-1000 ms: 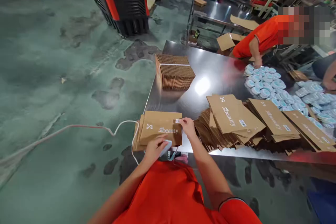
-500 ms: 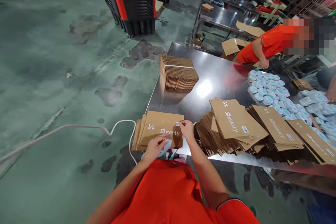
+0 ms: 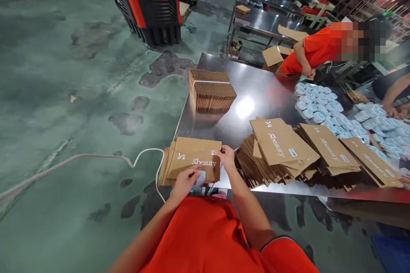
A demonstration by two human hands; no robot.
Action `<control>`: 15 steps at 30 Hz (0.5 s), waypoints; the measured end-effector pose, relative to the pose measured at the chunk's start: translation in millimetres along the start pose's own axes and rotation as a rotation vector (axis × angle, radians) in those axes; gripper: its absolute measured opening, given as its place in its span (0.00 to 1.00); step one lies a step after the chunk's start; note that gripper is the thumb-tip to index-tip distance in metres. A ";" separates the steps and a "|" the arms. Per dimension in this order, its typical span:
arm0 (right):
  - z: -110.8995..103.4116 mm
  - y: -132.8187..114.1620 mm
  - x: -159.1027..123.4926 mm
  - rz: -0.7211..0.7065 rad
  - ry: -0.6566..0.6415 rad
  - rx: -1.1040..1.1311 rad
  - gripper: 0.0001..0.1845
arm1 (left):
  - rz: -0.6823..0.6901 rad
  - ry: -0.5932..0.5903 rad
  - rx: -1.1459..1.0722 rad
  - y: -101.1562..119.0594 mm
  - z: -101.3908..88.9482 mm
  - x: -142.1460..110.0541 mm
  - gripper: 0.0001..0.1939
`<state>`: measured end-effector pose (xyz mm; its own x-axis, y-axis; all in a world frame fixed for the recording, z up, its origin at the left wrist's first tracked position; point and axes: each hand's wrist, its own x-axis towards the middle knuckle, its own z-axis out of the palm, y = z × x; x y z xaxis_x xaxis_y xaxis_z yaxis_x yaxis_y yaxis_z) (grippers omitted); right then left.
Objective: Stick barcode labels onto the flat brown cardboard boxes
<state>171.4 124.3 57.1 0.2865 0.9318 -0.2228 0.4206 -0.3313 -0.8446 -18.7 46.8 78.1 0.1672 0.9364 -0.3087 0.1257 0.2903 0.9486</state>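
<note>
Now left hand [image 3: 185,181] pinches a pale sheet [image 3: 201,178]; right hand [image 3: 227,156], grip unclear, touches label [image 3: 213,152].

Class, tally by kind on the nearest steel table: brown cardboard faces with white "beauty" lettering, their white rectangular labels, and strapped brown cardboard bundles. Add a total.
Brown cardboard faces with white "beauty" lettering: 4
White rectangular labels: 4
White-strapped brown cardboard bundle: 1
Total: 9

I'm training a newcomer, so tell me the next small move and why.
Probably press the small label flat with the right hand: that hand is at the label's edge on the top cardboard piece, while the left hand holds a pale sheet. Similar labels show on the cardboard piles alongside.
</note>
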 end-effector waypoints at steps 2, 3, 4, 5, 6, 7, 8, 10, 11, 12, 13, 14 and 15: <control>-2.6 1.2 -5.1 -0.021 -0.001 -0.012 0.06 | 0.007 0.003 -0.003 -0.1 -0.9 0.5 0.16; -3.5 -0.5 -10.2 -0.027 -0.002 -0.035 0.06 | 0.013 0.002 -0.009 0.8 -1.6 0.2 0.16; -4.2 -4.3 -16.7 -0.035 0.002 -0.071 0.06 | 0.018 0.000 -0.020 2.4 -2.6 -0.8 0.16; -4.9 -10.4 -24.2 -0.053 0.012 -0.113 0.07 | 0.023 0.001 -0.036 5.0 -3.8 -2.8 0.16; -6.2 -19.0 -32.4 -0.084 0.024 -0.150 0.07 | 0.028 0.009 -0.057 8.6 -5.1 -5.9 0.16; -9.0 -29.9 -40.7 -0.130 0.038 -0.169 0.08 | 0.035 0.020 -0.083 13.1 -6.4 -10.1 0.16; -14.3 -42.6 -48.4 -0.189 0.052 -0.163 0.08 | 0.042 0.033 -0.112 18.5 -7.5 -15.4 0.16; -36.3 -69.9 -59.6 -0.314 0.111 -0.083 0.10 | 0.055 0.056 -0.154 30.7 -9.0 -27.1 0.15; -54.2 -82.1 -62.1 -0.362 0.171 -0.027 0.12 | 0.062 0.065 -0.158 36.8 -9.0 -32.5 0.15; -76.5 -91.4 -62.3 -0.395 0.270 0.023 0.13 | 0.072 0.071 -0.151 42.4 -8.6 -36.8 0.15; -102.2 -97.0 -60.5 -0.408 0.408 0.069 0.14 | 0.086 0.071 -0.132 47.1 -7.8 -39.7 0.15; -129.8 -98.5 -57.3 -0.411 0.564 0.127 0.16 | 0.106 0.072 -0.108 51.0 -6.6 -41.2 0.14; -157.4 -95.9 -53.8 -0.407 0.699 0.160 0.18 | 0.129 0.073 -0.084 53.8 -5.3 -41.4 0.13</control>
<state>251.2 82.6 226.7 0.6304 0.6493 0.4255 0.4944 0.0868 -0.8649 -24.1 24.7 142.3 0.1049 0.9778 -0.1813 0.0253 0.1796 0.9834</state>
